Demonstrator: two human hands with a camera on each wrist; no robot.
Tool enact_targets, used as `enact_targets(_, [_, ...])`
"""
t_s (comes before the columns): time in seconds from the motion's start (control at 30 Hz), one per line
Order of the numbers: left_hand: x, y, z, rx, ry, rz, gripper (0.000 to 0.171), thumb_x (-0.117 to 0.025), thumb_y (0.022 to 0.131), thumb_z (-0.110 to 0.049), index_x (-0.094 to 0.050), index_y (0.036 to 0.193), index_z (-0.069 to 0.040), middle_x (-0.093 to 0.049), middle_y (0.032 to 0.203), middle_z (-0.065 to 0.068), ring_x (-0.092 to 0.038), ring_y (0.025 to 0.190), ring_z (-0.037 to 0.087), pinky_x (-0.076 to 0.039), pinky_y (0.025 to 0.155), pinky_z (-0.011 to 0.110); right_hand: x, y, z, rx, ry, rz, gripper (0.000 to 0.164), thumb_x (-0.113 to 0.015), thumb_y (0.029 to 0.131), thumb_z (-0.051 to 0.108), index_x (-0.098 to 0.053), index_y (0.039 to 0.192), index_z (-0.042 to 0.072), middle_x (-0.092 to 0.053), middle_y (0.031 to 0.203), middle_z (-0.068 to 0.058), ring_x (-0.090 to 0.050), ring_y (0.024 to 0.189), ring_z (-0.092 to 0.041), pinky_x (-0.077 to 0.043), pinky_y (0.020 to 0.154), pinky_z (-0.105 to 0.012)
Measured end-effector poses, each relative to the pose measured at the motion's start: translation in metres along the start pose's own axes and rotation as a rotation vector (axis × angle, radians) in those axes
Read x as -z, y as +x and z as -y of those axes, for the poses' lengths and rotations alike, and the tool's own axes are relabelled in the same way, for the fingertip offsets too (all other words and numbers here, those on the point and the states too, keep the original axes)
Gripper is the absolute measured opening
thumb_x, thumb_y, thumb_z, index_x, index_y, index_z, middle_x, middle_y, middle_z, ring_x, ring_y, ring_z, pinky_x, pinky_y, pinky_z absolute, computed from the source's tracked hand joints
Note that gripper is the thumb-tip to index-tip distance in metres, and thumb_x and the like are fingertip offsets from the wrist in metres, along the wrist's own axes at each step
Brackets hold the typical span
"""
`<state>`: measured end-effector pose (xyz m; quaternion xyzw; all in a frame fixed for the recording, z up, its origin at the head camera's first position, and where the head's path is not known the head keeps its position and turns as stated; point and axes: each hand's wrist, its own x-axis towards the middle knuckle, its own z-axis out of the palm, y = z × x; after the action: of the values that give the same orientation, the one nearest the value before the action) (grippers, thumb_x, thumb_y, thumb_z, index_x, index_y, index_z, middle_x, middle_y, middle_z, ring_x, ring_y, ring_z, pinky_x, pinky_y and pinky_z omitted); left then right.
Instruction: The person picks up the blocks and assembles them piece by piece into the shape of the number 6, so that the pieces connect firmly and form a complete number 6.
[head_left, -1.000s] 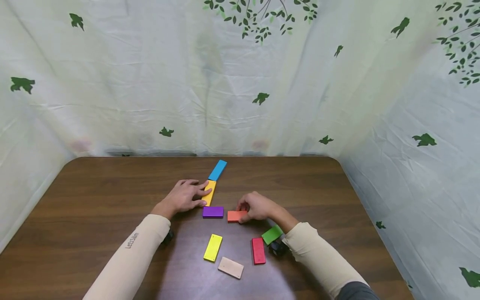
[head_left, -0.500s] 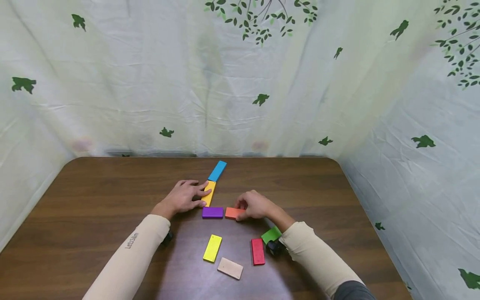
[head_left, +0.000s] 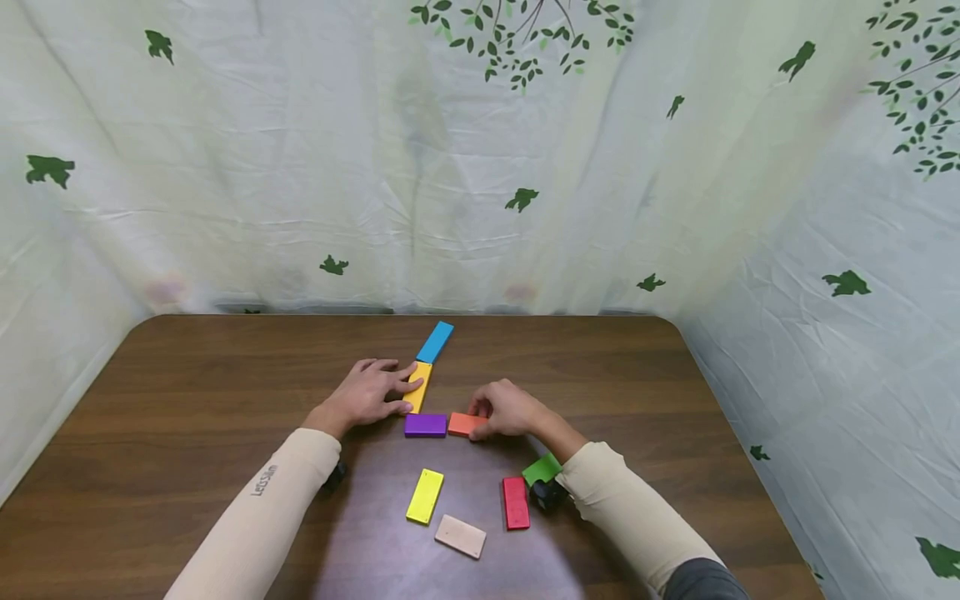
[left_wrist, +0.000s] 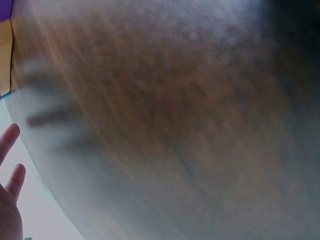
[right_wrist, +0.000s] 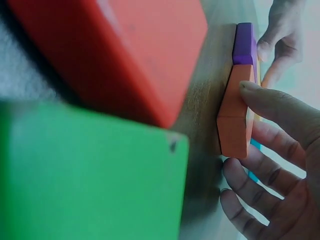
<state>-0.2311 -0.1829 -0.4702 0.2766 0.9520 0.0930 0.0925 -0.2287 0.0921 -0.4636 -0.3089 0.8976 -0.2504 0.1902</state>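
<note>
In the head view my left hand (head_left: pixel 367 392) rests on an amber-yellow block (head_left: pixel 422 379), its fingertips on top and its thumb by the near end. A blue block (head_left: pixel 435 342) continues from the amber one's far end. Crosswise at the near end lies a purple block (head_left: pixel 425 426). My right hand (head_left: pixel 510 408) pinches an orange block (head_left: pixel 461 424), which lies flat in line with the purple one. In the right wrist view the orange block (right_wrist: pixel 232 110) meets the purple block (right_wrist: pixel 244 45) end to end, with my thumb on its side.
Closer to me lie a yellow block (head_left: pixel 425 497), a plain wooden block (head_left: pixel 461 536) and a red block (head_left: pixel 516 502). A green block (head_left: pixel 542 470) sits under the right forearm, beside a black wrist camera (head_left: pixel 549 495). A leaf-printed curtain (head_left: pixel 480 208) hangs behind the brown table (head_left: pixel 225 358).
My right hand has slid the orange block leftward, narrowing the gap to the purple block. The left hand has stayed on the amber-yellow block.
</note>
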Motion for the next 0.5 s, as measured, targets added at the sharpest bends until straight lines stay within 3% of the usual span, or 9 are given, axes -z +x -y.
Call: enact_targets(0.5, [0.0005, -0.0008, -0.0007, -0.003, 0.001, -0.003, 0.054, -0.065, 0.089, -0.04, -0.053, 0.139, -0.021, -0.041, 0.15, 0.009, -0.035, 0.134, 0.042, -0.023, 0.106, 0.062, 0.0, 0.0001, 0.0035, -0.003, 0.014, 0.0, 0.023, -0.084, 0.075, 0.024, -0.07, 0.09, 0.012, -0.06, 0.069, 0.008, -0.054, 0.064, -0.007, -0.046, 0.058, -0.021])
